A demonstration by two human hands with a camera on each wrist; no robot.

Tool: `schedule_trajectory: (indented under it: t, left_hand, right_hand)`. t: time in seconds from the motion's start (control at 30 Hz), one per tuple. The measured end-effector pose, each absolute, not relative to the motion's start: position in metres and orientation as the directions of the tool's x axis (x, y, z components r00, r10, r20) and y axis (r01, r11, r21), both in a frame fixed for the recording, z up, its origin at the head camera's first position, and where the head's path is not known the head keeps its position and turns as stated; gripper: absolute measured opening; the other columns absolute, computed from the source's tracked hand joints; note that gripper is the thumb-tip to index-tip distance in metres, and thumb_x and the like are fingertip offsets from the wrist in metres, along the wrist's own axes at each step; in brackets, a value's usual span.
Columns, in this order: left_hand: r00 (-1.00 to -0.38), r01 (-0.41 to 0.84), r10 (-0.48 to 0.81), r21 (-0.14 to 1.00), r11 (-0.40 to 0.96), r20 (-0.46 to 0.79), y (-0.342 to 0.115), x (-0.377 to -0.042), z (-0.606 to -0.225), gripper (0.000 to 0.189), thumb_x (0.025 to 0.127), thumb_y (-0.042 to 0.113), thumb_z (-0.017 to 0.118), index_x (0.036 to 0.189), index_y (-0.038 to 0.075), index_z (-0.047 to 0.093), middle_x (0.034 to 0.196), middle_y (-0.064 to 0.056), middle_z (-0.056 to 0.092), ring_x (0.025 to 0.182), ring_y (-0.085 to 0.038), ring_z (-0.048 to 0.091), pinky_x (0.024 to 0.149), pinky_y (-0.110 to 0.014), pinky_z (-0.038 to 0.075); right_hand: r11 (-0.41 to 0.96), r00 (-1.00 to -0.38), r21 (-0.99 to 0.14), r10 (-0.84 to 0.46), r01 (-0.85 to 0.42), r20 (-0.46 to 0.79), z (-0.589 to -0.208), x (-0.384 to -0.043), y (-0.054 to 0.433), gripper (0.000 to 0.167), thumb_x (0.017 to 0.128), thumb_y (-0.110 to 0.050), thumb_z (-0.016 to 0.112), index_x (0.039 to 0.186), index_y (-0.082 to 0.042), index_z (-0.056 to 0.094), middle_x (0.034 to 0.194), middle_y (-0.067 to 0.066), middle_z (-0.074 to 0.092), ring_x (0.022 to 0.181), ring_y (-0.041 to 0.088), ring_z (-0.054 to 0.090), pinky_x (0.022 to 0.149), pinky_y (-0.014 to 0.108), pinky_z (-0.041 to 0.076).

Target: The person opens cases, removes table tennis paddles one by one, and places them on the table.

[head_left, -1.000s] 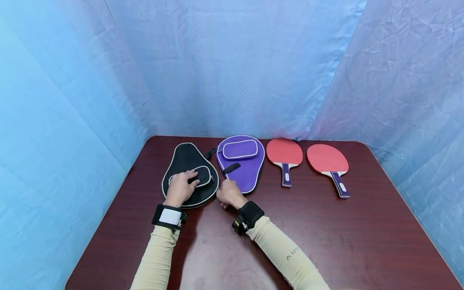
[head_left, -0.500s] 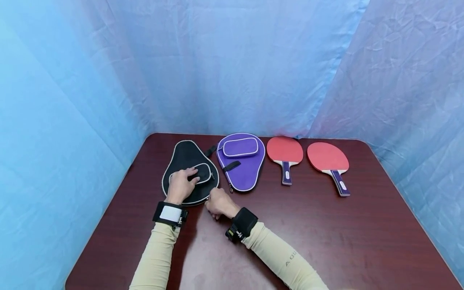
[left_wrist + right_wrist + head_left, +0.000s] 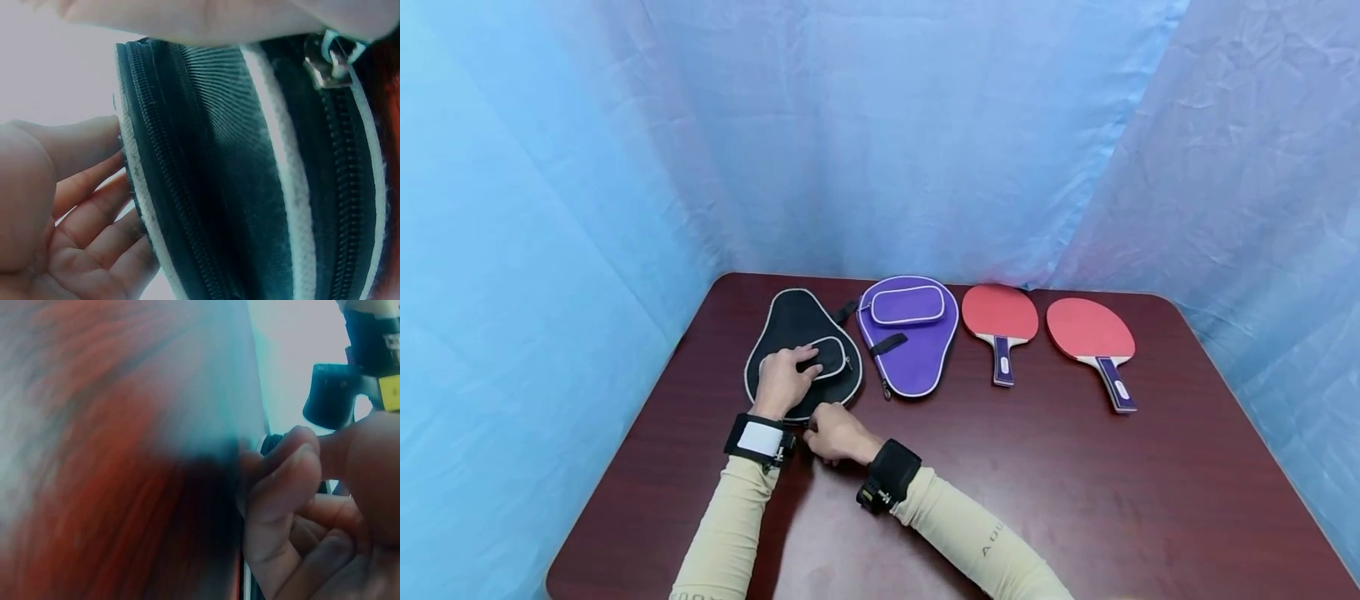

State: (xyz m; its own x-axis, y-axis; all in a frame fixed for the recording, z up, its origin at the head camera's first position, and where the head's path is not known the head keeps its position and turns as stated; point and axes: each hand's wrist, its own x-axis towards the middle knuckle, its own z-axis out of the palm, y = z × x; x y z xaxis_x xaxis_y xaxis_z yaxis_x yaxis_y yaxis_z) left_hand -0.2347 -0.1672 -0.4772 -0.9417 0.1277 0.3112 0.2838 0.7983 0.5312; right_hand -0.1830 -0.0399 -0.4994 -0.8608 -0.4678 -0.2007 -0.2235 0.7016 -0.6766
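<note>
A black paddle case [image 3: 793, 321] with white piping lies on the table, its small zipped pocket [image 3: 829, 357] facing up. My left hand [image 3: 782, 379] rests on that pocket, thumb and fingertips over its top; in the left wrist view its fingers [image 3: 103, 231] reach past the pocket's piped edge. At the case's near edge my right hand [image 3: 838, 433] has curled fingers and pinches the zipper pull [image 3: 334, 65], which shows beside a zipper track in the left wrist view. In the right wrist view the bent fingers [image 3: 284, 481] largely hide the grip.
A purple paddle case [image 3: 910, 354] with a black strap lies just right of the black one. Two red table tennis paddles, one nearer [image 3: 1000, 312] and one farther right [image 3: 1090, 327], lie beyond it on the dark red table [image 3: 1075, 500]. Blue curtains [image 3: 925, 125] hang behind.
My right hand has travelled left along the black case's rounded edge, from its right side to its near end. The left hand stays on the pocket. The head view has shifted slightly.
</note>
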Motion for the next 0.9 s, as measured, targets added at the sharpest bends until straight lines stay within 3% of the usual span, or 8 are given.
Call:
schedule_trajectory:
  t: [0.33, 0.5, 0.7, 0.8, 0.9]
  left_hand:
    - [-0.962, 0.239, 0.116, 0.549, 0.801, 0.249, -0.167, -0.230, -0.468, 0.033, 0.086, 0.016, 0.076, 0.117, 0.003, 0.074, 0.122, -0.013, 0.069, 0.116, -0.036, 0.063, 0.094, -0.050, 0.051]
    - [-0.957, 0.249, 0.105, 0.577, 0.778, 0.272, -0.173, -0.231, -0.462, 0.032, 0.090, 0.015, 0.072, 0.117, -0.001, 0.072, 0.122, -0.018, 0.068, 0.115, -0.037, 0.063, 0.094, -0.051, 0.052]
    - [-0.959, 0.234, 0.090, 0.574, 0.785, 0.269, -0.184, -0.233, -0.459, 0.032, 0.093, 0.015, 0.068, 0.120, -0.004, 0.070, 0.122, -0.022, 0.067, 0.114, -0.039, 0.063, 0.093, -0.052, 0.052]
    - [-0.963, 0.225, 0.088, 0.578, 0.784, 0.255, -0.190, -0.232, -0.462, 0.032, 0.094, 0.012, 0.066, 0.121, -0.004, 0.069, 0.122, -0.024, 0.066, 0.103, -0.041, 0.067, 0.087, -0.051, 0.054]
    - [-0.968, 0.213, 0.091, 0.566, 0.797, 0.235, -0.195, -0.231, -0.467, 0.032, 0.094, 0.011, 0.065, 0.123, -0.005, 0.067, 0.124, -0.025, 0.065, 0.104, -0.042, 0.066, 0.089, -0.052, 0.053]
  right_hand:
    - [0.696, -0.764, -0.554, -0.626, -0.457, -0.155, -0.499, -0.195, -0.024, 0.040, 0.089, -0.012, 0.064, 0.052, -0.017, 0.050, 0.048, -0.012, 0.038, 0.047, 0.005, 0.039, 0.047, 0.017, 0.033]
    - [0.651, -0.700, -0.544, -0.698, -0.530, -0.153, -0.497, -0.203, -0.002, 0.034, 0.086, -0.011, 0.064, 0.055, -0.019, 0.054, 0.052, -0.015, 0.041, 0.053, 0.003, 0.041, 0.051, 0.016, 0.034]
    - [0.690, -0.709, -0.509, -0.676, -0.514, -0.202, -0.489, -0.213, 0.038, 0.035, 0.086, -0.010, 0.063, 0.053, -0.020, 0.053, 0.050, -0.015, 0.042, 0.048, 0.003, 0.042, 0.048, 0.018, 0.035]
    - [0.720, -0.731, -0.539, -0.633, -0.437, -0.253, -0.490, -0.217, 0.053, 0.037, 0.086, -0.007, 0.060, 0.053, -0.019, 0.050, 0.046, -0.013, 0.042, 0.041, 0.004, 0.043, 0.043, 0.019, 0.038]
    - [0.730, -0.760, -0.609, -0.576, -0.312, -0.301, -0.495, -0.221, 0.063, 0.031, 0.086, -0.004, 0.058, 0.056, -0.013, 0.056, 0.045, -0.009, 0.047, 0.037, 0.006, 0.046, 0.039, 0.022, 0.041]
